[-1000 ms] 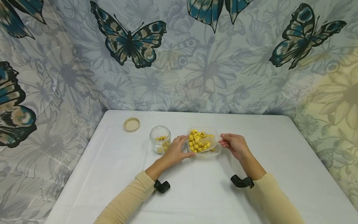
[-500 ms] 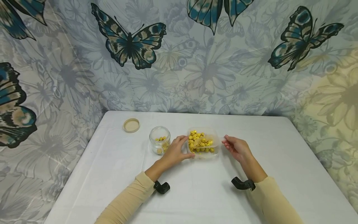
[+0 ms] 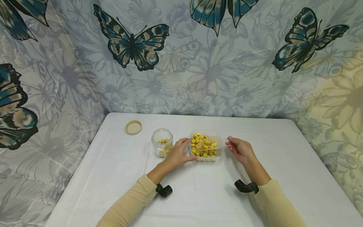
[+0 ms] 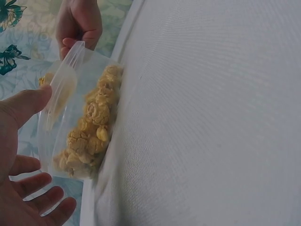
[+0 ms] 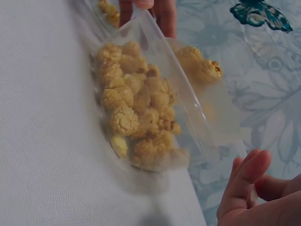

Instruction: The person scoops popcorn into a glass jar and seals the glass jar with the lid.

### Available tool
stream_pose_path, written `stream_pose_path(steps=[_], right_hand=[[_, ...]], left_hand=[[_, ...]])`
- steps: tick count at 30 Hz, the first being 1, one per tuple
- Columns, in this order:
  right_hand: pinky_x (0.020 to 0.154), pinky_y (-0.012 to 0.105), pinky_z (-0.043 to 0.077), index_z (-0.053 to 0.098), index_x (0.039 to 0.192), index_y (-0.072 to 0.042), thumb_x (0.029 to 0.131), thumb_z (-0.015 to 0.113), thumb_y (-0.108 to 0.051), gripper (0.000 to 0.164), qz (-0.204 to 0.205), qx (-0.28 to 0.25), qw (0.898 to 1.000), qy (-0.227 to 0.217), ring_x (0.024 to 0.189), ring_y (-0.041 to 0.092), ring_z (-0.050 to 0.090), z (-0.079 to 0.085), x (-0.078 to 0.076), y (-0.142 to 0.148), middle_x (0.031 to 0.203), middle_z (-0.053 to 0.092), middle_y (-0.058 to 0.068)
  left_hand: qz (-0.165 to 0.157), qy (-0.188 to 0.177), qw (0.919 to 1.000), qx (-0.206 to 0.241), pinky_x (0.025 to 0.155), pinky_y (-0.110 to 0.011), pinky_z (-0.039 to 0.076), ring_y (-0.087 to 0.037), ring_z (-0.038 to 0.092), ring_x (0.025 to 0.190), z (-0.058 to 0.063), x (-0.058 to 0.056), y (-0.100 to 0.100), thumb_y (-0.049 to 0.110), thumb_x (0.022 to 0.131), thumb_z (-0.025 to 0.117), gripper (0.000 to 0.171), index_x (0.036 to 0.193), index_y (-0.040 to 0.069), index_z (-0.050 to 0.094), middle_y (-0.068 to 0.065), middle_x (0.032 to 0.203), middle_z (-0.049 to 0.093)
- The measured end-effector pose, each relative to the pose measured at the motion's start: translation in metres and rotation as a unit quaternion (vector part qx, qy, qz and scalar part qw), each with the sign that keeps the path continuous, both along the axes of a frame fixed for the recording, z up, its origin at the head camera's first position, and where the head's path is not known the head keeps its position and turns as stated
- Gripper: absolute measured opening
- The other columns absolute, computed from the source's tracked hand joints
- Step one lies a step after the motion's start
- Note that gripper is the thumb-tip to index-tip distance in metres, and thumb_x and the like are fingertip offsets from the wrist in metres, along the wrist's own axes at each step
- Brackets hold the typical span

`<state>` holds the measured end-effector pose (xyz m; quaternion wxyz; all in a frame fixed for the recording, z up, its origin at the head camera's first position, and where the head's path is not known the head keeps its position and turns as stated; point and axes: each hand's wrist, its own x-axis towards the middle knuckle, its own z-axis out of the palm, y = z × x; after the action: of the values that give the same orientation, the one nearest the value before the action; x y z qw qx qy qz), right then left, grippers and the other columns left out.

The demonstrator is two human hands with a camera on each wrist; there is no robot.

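Observation:
A clear plastic container [image 3: 208, 159] of yellow popcorn [image 5: 124, 120] stands at mid-table. My left hand [image 3: 177, 153] spans its left end, thumb at the near corner and index finger at the far one. In the left wrist view that thumb meets the rim while the other fingers spread out below. My right hand [image 3: 241, 150], right of the container, pinches the handle end of a translucent plastic scoop [image 5: 218, 117]. The scoop's head lies over the container, with a few popcorn pieces on it. The exact grip on the handle is partly hidden behind the fingers.
Left of the container, close to my left hand, stands an uncovered glass jar [image 3: 158, 143] with some popcorn inside. A round beige lid [image 3: 133, 127] lies farther back on the left. A white cloth [image 3: 198, 195] covers the table, and a butterfly-patterned curtain [image 3: 181, 85] hangs behind.
My right hand has shifted slightly right and down, and the scoop has changed its tilt over the popcorn. The left hand has stayed at the container.

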<state>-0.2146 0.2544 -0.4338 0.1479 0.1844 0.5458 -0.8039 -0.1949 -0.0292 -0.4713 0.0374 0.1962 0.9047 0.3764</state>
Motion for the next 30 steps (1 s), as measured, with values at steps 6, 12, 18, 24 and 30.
stream_pose_path(steps=[6,12,18,24,30], right_hand=[[0.053,0.014,0.052,0.070,0.077,-0.013,0.101,0.050,-0.008,0.032,0.003,-0.005,1.000,0.011,0.056,0.005,0.063,0.0013,0.0000,-0.0015,0.065,0.070,0.001],[0.053,0.013,0.051,0.071,0.076,-0.013,0.101,0.051,-0.009,0.032,0.003,-0.005,1.000,0.013,0.055,0.005,0.062,0.0034,0.0003,-0.0025,0.064,0.070,0.000],[0.053,0.013,0.051,0.071,0.076,-0.014,0.101,0.051,-0.010,0.032,0.001,-0.007,1.000,0.017,0.055,0.004,0.062,0.0035,-0.0005,-0.0036,0.064,0.070,0.000],[0.053,0.013,0.051,0.070,0.077,-0.013,0.101,0.051,-0.010,0.030,0.002,-0.011,1.000,0.023,0.055,0.004,0.061,0.0042,-0.0011,-0.0047,0.065,0.070,0.000],[0.053,0.013,0.051,0.069,0.080,-0.012,0.100,0.054,-0.011,0.025,-0.002,-0.014,1.000,0.022,0.056,0.004,0.061,0.0062,-0.0018,-0.0052,0.065,0.069,0.000]], left_hand=[[0.000,0.001,1.0000,0.002,0.112,-0.049,0.039,-0.033,0.042,0.137,0.0006,0.0013,-0.0005,0.044,0.082,0.076,0.083,0.147,0.007,0.041,-0.013,0.149,0.042],[0.000,0.000,1.0000,0.004,0.112,-0.049,0.039,-0.033,0.041,0.138,0.0017,0.0020,-0.0008,0.046,0.082,0.075,0.083,0.148,0.007,0.040,-0.012,0.149,0.041],[0.000,0.004,1.0000,-0.001,0.112,-0.048,0.039,-0.033,0.043,0.137,0.0005,0.0014,-0.0010,0.045,0.082,0.076,0.083,0.148,0.007,0.041,-0.013,0.148,0.043],[-0.004,0.005,1.0000,-0.001,0.112,-0.048,0.039,-0.032,0.042,0.137,0.0007,0.0009,-0.0031,0.045,0.082,0.075,0.082,0.147,0.008,0.042,-0.012,0.149,0.043],[-0.011,0.012,0.9998,-0.007,0.112,-0.047,0.040,-0.032,0.043,0.137,0.0006,0.0000,-0.0048,0.046,0.083,0.075,0.080,0.146,0.008,0.043,-0.012,0.148,0.044]])
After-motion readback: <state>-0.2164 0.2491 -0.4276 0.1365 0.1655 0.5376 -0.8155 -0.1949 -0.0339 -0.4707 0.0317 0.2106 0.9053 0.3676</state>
